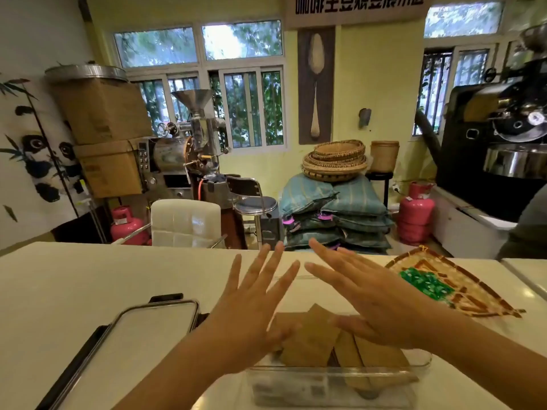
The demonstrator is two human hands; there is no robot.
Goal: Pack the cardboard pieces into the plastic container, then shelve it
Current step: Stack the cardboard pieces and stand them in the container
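a white table [88,279] held a clear plastic container [334,380], a flat lid [154,324] beside it, and a woven fan [453,285].

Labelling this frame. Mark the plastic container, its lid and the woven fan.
plastic container [331,383], head view, clear front wall.
lid [154,327], head view, middle of its clear panel.
woven fan [461,291], head view, patterned straw surface right of the green patch.
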